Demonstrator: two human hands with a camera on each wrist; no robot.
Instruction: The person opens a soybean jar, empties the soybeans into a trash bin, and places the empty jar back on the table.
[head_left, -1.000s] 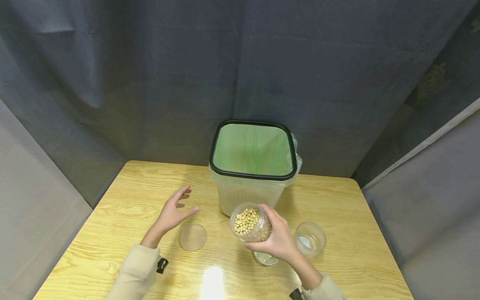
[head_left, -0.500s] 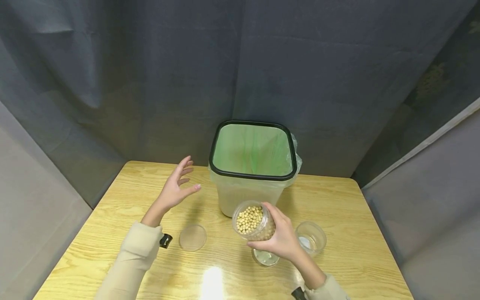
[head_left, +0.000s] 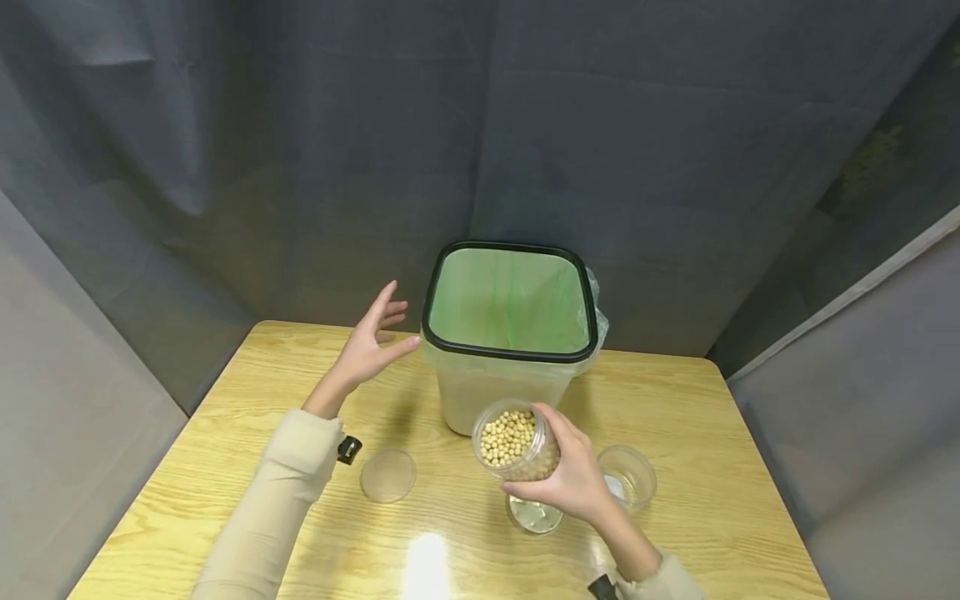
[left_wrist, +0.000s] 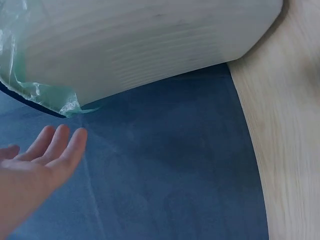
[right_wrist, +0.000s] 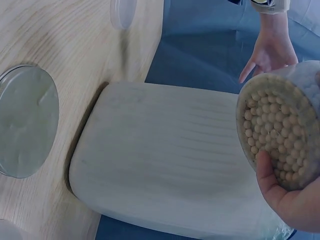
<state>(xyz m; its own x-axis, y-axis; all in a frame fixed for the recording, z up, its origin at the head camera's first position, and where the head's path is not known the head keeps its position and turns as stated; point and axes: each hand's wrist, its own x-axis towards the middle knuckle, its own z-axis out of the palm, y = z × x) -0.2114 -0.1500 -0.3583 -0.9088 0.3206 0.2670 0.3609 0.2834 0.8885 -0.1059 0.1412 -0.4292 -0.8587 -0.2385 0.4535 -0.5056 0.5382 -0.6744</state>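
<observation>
My right hand (head_left: 566,471) grips a clear plastic jar (head_left: 540,458) filled with soybeans (head_left: 507,438), tilted so its mouth faces up and left, in front of the bin. In the right wrist view, one finger lies against the jar's base. My left hand (head_left: 371,342) hovers with spread fingers just left of the bin's black rim (head_left: 510,352), holding nothing. Its fingers (left_wrist: 74,150) show near the bin's edge in the left wrist view, apart from it. A green plastic bag (head_left: 510,300) lines the whitish bin (head_left: 487,396).
A clear round lid (head_left: 387,476) lies on the wooden table (head_left: 247,400), left of centre. Another round, pale green-topped piece (right_wrist: 27,120) lies beneath the held jar. A clear container (head_left: 633,477) stands to the right. Dark cloth (head_left: 360,150) hangs behind the table.
My left hand has moved forward and slightly right, from near the lid to beside the bin's rim. The right hand with the jar has shifted slightly right.
</observation>
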